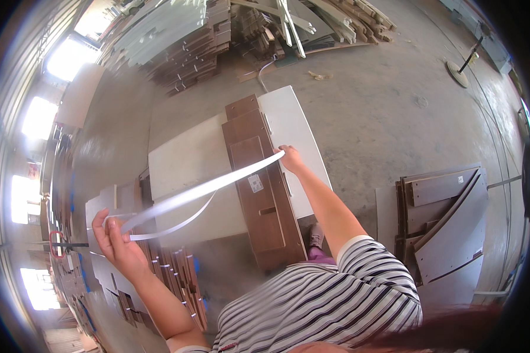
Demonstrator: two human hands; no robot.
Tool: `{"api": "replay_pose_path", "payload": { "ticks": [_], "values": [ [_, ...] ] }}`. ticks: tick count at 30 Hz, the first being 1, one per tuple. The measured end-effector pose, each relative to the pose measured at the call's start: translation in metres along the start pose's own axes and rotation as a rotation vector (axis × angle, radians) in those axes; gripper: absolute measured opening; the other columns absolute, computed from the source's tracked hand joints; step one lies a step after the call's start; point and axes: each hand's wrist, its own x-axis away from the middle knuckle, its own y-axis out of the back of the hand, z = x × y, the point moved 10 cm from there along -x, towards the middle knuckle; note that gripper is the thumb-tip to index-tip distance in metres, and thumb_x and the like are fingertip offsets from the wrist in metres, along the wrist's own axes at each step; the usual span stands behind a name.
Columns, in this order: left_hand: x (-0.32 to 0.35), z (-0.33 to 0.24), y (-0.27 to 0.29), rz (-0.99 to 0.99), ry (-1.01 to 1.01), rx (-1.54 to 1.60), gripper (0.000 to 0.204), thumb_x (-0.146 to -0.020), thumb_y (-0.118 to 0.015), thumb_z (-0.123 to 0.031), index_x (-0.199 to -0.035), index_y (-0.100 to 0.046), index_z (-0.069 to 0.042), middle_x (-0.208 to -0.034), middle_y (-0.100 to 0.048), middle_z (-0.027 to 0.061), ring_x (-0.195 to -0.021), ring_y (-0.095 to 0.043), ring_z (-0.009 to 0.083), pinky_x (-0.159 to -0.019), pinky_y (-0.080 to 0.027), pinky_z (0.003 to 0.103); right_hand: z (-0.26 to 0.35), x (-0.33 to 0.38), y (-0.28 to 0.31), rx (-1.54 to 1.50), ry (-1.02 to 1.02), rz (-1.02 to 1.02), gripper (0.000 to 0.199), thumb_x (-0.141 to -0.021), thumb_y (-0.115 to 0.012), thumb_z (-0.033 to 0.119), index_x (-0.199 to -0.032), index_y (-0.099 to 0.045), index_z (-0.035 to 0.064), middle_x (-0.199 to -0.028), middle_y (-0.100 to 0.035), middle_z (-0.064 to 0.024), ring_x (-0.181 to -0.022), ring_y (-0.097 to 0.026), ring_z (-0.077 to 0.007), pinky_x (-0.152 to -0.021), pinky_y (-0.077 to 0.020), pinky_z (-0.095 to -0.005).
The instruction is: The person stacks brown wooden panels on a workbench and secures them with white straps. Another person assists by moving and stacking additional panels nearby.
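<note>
A long white plastic strap (209, 187) stretches between my two hands, over a bundle of brown panels. My left hand (122, 247), at the left, has the strap between thumb and fingers, and its thinner tail curves back below the main run. The strap's other end is pinched in my right hand (290, 157), above the right edge of the bundle. Brown panels (244, 150) lie stacked on wide white boards (185, 156). A white label (255, 183) is stuck to the top panel, which has a dark slot.
Stacked boards (165, 41) and timber offcuts (353, 20) lie on the concrete floor at the far side. Brown curved panels (441, 223) stand at the right. Several strapped brown bundles (179, 276) sit near my left forearm. A round-based stand (457, 75) is far right.
</note>
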Motion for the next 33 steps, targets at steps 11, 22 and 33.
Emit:
{"api": "replay_pose_path", "payload": {
  "ticks": [11, 22, 33],
  "values": [
    [0.023, 0.079, -0.007, 0.227, 0.053, -0.487, 0.045, -0.1, -0.038, -0.043, -0.121, -0.053, -0.006, -0.094, -0.053, 0.002, -0.093, -0.049, 0.0142, -0.089, -0.038, 0.032, 0.016, 0.148, 0.056, -0.006, 0.223, -0.083, 0.046, -0.082, -0.067, 0.017, -0.12, -0.046, 0.0009, -0.109, -0.055, -0.0171, -0.097, -0.058, -0.0288, -0.084, -0.0477, -0.0388],
    [0.31, 0.322, -0.037, 0.895, 0.424, -0.411, 0.044, -0.082, -0.066, -0.022, -0.114, -0.054, 0.007, -0.095, -0.063, 0.0191, -0.087, -0.061, 0.024, -0.075, -0.05, 0.037, -0.06, 0.317, -0.008, -0.098, -0.367, 0.398, 0.09, -0.08, -0.061, 0.06, -0.129, -0.038, -0.0109, -0.124, -0.053, -0.0263, -0.116, -0.053, -0.0321, -0.097, -0.042, -0.0377],
    [0.427, 0.317, 0.046, 0.709, 0.781, -0.111, 0.037, -0.089, -0.063, -0.023, -0.117, -0.053, 0.0, -0.109, -0.062, 0.0152, -0.098, -0.061, 0.0213, -0.083, -0.049, 0.033, -0.044, 0.339, -0.025, -0.163, -0.457, 0.326, 0.106, -0.071, -0.073, 0.058, -0.133, -0.024, -0.0134, -0.127, -0.048, -0.0299, -0.117, -0.052, -0.0336, -0.096, -0.0442, -0.0381]
  ]
}}
